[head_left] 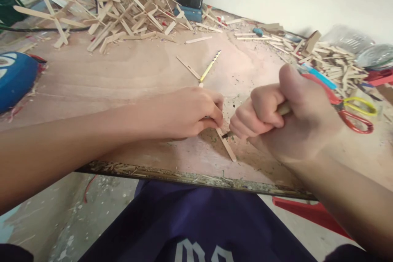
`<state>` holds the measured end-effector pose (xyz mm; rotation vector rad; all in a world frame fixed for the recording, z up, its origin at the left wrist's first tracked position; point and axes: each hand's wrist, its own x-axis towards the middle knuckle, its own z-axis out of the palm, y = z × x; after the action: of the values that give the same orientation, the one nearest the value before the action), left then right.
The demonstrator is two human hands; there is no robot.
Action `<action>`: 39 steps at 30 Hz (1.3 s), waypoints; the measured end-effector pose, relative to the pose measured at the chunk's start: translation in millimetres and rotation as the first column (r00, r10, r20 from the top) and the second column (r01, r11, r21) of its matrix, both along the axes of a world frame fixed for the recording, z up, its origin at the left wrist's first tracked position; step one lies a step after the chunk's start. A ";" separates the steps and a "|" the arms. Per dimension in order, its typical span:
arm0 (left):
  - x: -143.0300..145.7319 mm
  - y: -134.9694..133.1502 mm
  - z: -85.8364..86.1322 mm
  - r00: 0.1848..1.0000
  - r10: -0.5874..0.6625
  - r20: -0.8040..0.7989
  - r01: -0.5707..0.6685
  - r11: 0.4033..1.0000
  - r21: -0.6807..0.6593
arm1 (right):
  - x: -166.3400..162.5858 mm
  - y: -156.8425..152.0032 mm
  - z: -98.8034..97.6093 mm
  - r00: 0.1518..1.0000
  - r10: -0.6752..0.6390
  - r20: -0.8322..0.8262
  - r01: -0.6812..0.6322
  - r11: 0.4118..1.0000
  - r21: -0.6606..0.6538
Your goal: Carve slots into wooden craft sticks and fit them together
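A flat wooden craft stick [228, 147] lies aslant on the worktable, its near end free. My left hand [201, 110] presses on the stick, fingers bent down over its middle. In a fist, my right hand [285, 118] grips a wooden-handled tool with a dark narrow blade [226, 134]; the blade tip rests at the stick just below my left fingers. The handle is mostly hidden in the fist. Beyond my left hand lie a yellow-and-black pencil [210, 66] and another craft stick [188, 66] with a small slot or mark.
A heap of joined craft sticks [132, 12] fills the back left. Loose sticks [337, 63], scissors [357, 116] and clear plastic containers [346, 41] lie right. A dark glass-sided object on a blue base [190, 12] stands behind. A blue object [16, 77] sits left; debris lines the table edge [184, 178].
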<state>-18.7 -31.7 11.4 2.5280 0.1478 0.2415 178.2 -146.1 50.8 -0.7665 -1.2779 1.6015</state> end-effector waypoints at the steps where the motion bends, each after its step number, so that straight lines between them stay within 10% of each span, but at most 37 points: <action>1: 0.0 0.0 -0.7 1.000 0.003 0.011 -0.003 1.000 -0.004 | 2.2 3.2 -2.2 0.999 -0.006 -0.040 0.006 1.000 -0.019; 39: 3.1 -0.9 0.9 1.000 0.005 -0.022 -0.005 1.000 0.011 | -1.4 0.9 6.2 0.991 -0.015 0.137 0.007 0.998 0.061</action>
<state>-15.7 -32.6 12.3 2.5425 0.1619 0.2171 176.8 -145.2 56.9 -0.8560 -1.4115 1.5155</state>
